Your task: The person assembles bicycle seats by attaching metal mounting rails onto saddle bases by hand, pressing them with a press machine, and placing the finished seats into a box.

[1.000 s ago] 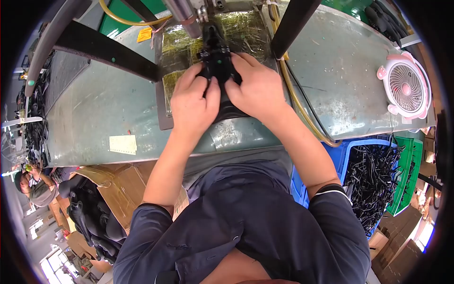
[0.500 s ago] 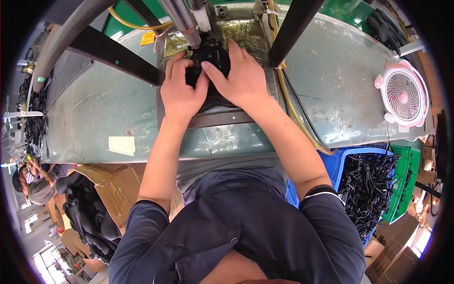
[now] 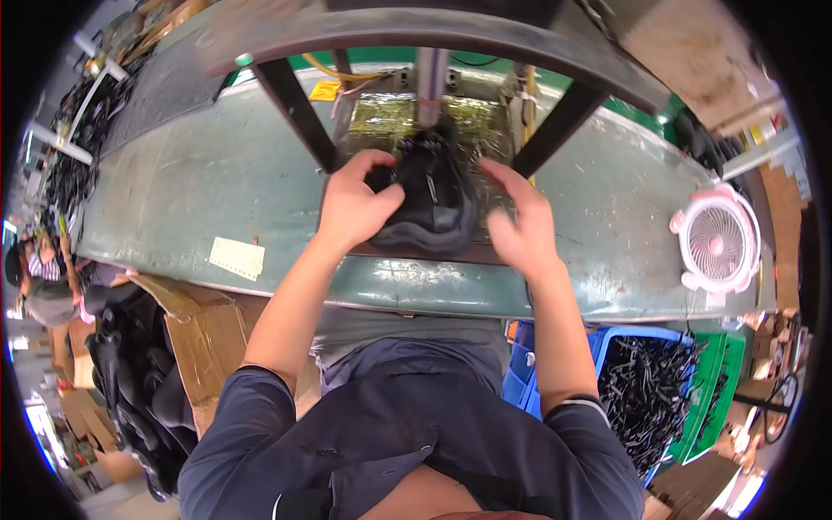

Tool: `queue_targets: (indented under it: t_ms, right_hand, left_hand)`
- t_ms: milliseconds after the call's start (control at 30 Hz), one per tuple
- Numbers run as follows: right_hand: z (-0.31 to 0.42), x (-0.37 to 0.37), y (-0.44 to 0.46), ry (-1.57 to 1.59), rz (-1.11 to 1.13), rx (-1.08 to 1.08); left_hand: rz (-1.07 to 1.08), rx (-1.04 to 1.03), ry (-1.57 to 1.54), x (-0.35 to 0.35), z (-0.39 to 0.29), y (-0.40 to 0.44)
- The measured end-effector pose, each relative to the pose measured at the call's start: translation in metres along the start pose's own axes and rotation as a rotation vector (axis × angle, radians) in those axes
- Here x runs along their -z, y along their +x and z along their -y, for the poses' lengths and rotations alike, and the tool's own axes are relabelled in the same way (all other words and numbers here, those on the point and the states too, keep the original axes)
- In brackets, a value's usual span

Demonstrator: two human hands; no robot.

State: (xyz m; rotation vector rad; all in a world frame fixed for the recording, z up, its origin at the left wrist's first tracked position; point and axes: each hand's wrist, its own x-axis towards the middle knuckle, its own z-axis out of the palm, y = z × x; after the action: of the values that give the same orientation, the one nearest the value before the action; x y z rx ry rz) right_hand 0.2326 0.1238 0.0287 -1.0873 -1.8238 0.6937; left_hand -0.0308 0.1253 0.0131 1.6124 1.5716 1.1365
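Note:
A black bicycle saddle (image 3: 433, 195) lies under the metal press rod (image 3: 430, 91), its wide end towards me. At the saddle's left side, my left hand (image 3: 357, 201) grips the edge with curled fingers and thumb. My right hand (image 3: 524, 217) is off the right side, fingers apart and holding nothing; its thumb is blurred by motion. Beneath the saddle is a base plate (image 3: 368, 121) with a shiny yellowish covering. The rod's tip meets or overlaps the saddle's narrow far end; contact cannot be made out.
Dark frame legs (image 3: 295, 113) flank the press, with a crossbar (image 3: 433, 35) above. A pink and white fan (image 3: 718, 241) stands on the right of the green bench (image 3: 156, 208). Below are a blue crate (image 3: 607, 347) of black strips, a green crate (image 3: 724, 381) and a cardboard box (image 3: 204, 347).
My right hand has come away from the saddle and opened. The saddle now shows more fully, nearer to me relative to the rod. The camera view has shifted, bringing the crossbar into sight.

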Motion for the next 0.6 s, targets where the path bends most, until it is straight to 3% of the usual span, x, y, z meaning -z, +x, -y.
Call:
queue_targets:
  t_ms: [33, 100, 133, 167, 200, 233, 267, 300, 333, 367, 433, 467, 500, 567, 600]
  right_hand:
    - [0.006, 0.006, -0.005, -0.287, 0.007, 0.236]
    - [0.006, 0.001, -0.020, -0.501, 0.046, 0.256]
    - [-0.010, -0.005, -0.029, -0.357, 0.007, 0.197]
    - [-0.052, -0.010, -0.052, -0.216, 0.019, -0.113]
    - [-0.096, 0.002, -0.069, 0.257, 0.003, -0.281]
    - [-0.141, 0.013, -0.086, 1.017, -0.164, -0.442]
    - [-0.184, 0.025, -0.103, 1.479, -0.381, -0.563]
    - [-0.145, 0.028, -0.103, 0.659, -0.218, -0.299]
    - [-0.099, 0.029, -0.100, -0.193, -0.292, -0.102]
    - [-0.076, 0.029, -0.094, 0.004, -0.434, -0.225]
    - [-0.059, 0.057, -0.085, 0.295, -0.491, -0.375]
    - [-0.062, 0.074, -0.078, 0.282, -0.509, -0.470]
    - [-0.070, 0.093, -0.066, 0.264, -0.530, -0.562]
    - [-0.098, 0.139, -0.029, 0.242, -0.447, -0.746]
    - [-0.119, 0.149, -0.001, 0.456, -0.509, -0.646]
  left_hand:
    - [0.031, -0.032, -0.043, 0.004, 0.005, -0.005]
    - [0.267, 0.115, -0.335, 0.006, -0.017, -0.021]
    - [0.425, 0.325, -0.557, 0.008, -0.039, -0.029]
    - [0.493, 0.305, -0.818, -0.004, -0.030, -0.036]
    - [0.503, 0.323, -0.761, -0.009, -0.030, -0.042]
    - [0.592, 0.380, -0.866, 0.011, -0.051, -0.046]
    - [0.580, 0.294, -0.895, 0.019, -0.046, -0.048]
    - [0.570, 0.203, -0.912, 0.028, -0.042, -0.050]
    - [0.489, 0.144, -0.857, 0.040, -0.039, -0.055]
    - [0.410, 0.086, -0.716, 0.053, -0.030, -0.062]
    - [0.261, -0.013, -0.412, 0.087, -0.007, -0.073]
    - [0.189, 0.068, -0.370, 0.104, 0.001, -0.081]
    - [-0.001, -0.015, -0.306, 0.113, 0.018, -0.087]
    - [-0.158, 0.002, -0.282, 0.145, 0.036, -0.101]
    - [-0.228, 0.022, -0.191, 0.166, 0.037, -0.107]
